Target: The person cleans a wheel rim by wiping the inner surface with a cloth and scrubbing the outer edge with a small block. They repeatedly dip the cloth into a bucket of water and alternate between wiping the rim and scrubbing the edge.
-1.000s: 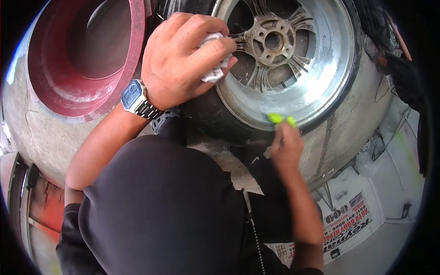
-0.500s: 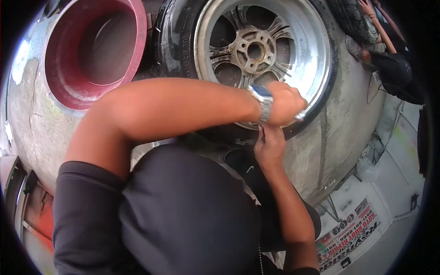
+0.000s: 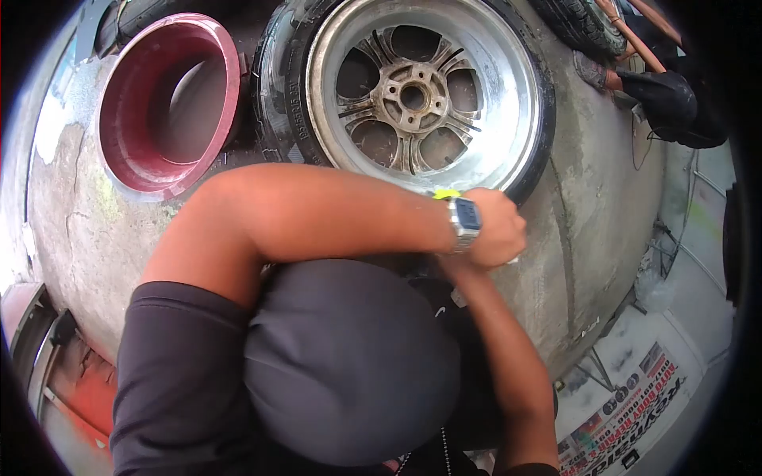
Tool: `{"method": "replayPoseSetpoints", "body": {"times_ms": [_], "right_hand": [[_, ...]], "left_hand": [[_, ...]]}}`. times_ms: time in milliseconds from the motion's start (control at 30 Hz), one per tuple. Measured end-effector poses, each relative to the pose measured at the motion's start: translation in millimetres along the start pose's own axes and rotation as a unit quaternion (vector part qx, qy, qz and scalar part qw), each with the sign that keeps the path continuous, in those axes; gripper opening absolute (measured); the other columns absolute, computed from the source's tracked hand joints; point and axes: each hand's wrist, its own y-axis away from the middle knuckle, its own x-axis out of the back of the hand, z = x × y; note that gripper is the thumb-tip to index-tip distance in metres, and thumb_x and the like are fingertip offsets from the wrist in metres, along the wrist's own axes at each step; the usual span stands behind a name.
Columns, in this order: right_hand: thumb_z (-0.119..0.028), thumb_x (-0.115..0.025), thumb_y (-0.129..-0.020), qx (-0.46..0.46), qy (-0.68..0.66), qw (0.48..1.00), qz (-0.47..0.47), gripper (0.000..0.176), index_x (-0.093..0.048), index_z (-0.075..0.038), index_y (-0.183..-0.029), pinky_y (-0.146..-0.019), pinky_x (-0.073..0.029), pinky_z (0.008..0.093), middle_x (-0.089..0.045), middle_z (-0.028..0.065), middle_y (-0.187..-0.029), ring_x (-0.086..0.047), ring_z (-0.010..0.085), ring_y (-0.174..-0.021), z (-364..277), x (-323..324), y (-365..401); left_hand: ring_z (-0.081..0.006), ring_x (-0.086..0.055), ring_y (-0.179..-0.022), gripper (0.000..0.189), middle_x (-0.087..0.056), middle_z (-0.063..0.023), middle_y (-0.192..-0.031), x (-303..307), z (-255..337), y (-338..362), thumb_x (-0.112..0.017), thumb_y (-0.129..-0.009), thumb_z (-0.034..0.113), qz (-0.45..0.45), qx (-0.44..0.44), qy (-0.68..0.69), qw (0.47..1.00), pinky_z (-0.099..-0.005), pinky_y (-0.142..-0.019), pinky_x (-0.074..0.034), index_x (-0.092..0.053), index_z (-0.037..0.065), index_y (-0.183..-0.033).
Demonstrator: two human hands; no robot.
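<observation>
Your left hand (image 3: 498, 228), grip curled shut with its contents hidden, rests at the lower rim of the wheel (image 3: 413, 95) in the upper centre, a yellow-green thing (image 3: 446, 193) peeking just above your watch (image 3: 466, 222); your right hand is covered beneath, so its grip cannot be told.

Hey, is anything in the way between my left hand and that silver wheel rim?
Nothing visible blocks it. The left hand sits by the lower edge of the tire, close below the rim. Only a small yellow-green thing shows at the rim's edge above the wrist. The right hand is hidden under the left.
</observation>
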Motion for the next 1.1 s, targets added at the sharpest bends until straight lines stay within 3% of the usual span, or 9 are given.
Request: {"method": "replayPoseSetpoints", "body": {"times_ms": [133, 233, 333, 467, 667, 767, 867, 1000, 1100], "right_hand": [[0.0, -0.071, -0.085, 0.014, -0.123, 0.992, -0.033, 0.032, -0.071, -0.004, -0.117, -0.102, -0.052, 0.0474, -0.074, 0.0173, -0.109, -0.071, 0.0383, -0.105, -2, 11, -2], [0.008, -0.066, -0.071, 0.086, -0.054, 0.994, -0.031, 0.04, -0.07, -0.005, -0.108, -0.101, -0.051, 0.0472, -0.074, 0.0145, -0.109, -0.069, 0.0341, -0.109, -38, -2, 4], [0.01, -0.065, -0.072, 0.06, -0.109, 0.991, -0.049, 0.035, -0.07, -0.002, -0.104, -0.105, -0.05, 0.0478, -0.075, 0.0149, -0.105, -0.071, 0.0346, -0.104, -74, -4, 6], [0.01, -0.067, -0.075, 0.154, -0.036, 0.985, -0.063, 0.027, -0.068, -0.006, -0.098, -0.1, -0.05, 0.0506, -0.075, 0.0122, -0.102, -0.072, 0.0324, -0.097, 28, 13, -24], [0.011, -0.067, -0.074, 0.092, -0.087, 0.986, -0.104, 0.03, -0.068, -0.006, -0.098, -0.1, -0.05, 0.0476, -0.072, 0.0107, -0.096, -0.069, 0.0314, -0.095, -68, 3, -6], [0.009, -0.069, -0.075, 0.123, 0.032, 0.985, -0.115, 0.032, -0.071, -0.005, -0.104, -0.105, -0.048, 0.0491, -0.074, 0.013, -0.106, -0.07, 0.0319, -0.105, 31, 9, -33], [0.003, -0.074, -0.085, 0.143, 0.043, 0.988, -0.035, 0.031, -0.072, -0.003, -0.115, -0.107, -0.047, 0.0494, -0.074, 0.016, -0.12, -0.068, 0.0332, -0.12, 62, 19, -64], [-0.002, -0.073, -0.093, 0.104, 0.068, 0.991, 0.04, 0.028, -0.071, -0.001, -0.12, -0.109, -0.045, 0.0491, -0.073, 0.0173, -0.127, -0.065, 0.0362, -0.125, 102, -11, -81], [-0.005, -0.072, -0.095, 0.116, 0.069, 0.989, 0.053, 0.026, -0.071, 0.0, -0.12, -0.11, -0.044, 0.0482, -0.072, 0.019, -0.128, -0.064, 0.0383, -0.127, 99, -18, -95]], "left_hand": [[-0.0303, -0.075, -0.085, 0.018, -0.074, -0.0098, -0.09, 49, -65, 25, -0.072, -0.085, 0.026, -0.059, -0.04, 0.032, 0.997, -0.0421, -0.073, -0.061, -0.073, 0.009, -0.091], [-0.0324, -0.073, -0.08, 0.027, -0.071, -0.0136, -0.093, 116, -110, 92, -0.081, -0.087, 0.028, 0.147, 0.069, 0.025, 0.986, -0.0425, -0.07, -0.058, -0.069, 0.009, -0.103], [-0.0125, -0.061, -0.072, 0.022, -0.062, -0.0047, -0.08, 172, -141, 172, -0.078, -0.094, 0.019, 0.256, 0.227, -0.002, 0.94, -0.0296, -0.064, -0.05, -0.064, 0.003, -0.097], [-0.0182, -0.062, -0.08, 0.02, -0.061, -0.0091, -0.084, 200, -209, 285, -0.066, -0.099, 0.02, 0.056, 0.377, -0.041, 0.923, -0.0353, -0.074, -0.051, -0.062, 0.001, -0.104], [-0.0463, -0.068, -0.096, 0.033, -0.067, -0.0282, -0.107, 140, -329, 333, -0.065, -0.092, 0.021, -0.125, 0.396, -0.079, 0.906, -0.0516, -0.09, -0.053, -0.063, -0.002, -0.115], [-0.038, -0.072, -0.089, 0.034, -0.072, -0.0217, -0.103, 120, -386, 342, -0.066, -0.093, 0.023, -0.233, 0.473, -0.044, 0.848, -0.0445, -0.085, -0.057, -0.067, -0.001, -0.117], [-0.0233, -0.071, -0.081, 0.031, -0.073, -0.0116, -0.094, 140, -337, 309, -0.066, -0.096, 0.028, -0.049, 0.664, 0.267, 0.697, -0.0354, -0.076, -0.058, -0.07, 0.002, -0.111], [-0.0106, -0.067, -0.073, 0.031, -0.071, -0.004, -0.089, 159, -298, 296, -0.069, -0.099, 0.035, 0.123, 0.555, 0.34, 0.749, -0.0273, -0.066, -0.055, -0.07, 0.006, -0.107], [-0.0053, -0.062, -0.075, 0.031, -0.067, 0.0005, -0.09, 194, -240, 250, -0.073, -0.099, 0.036, 0.09, 0.492, 0.233, 0.834, -0.0229, -0.066, -0.05, -0.066, 0.006, -0.104]]}}
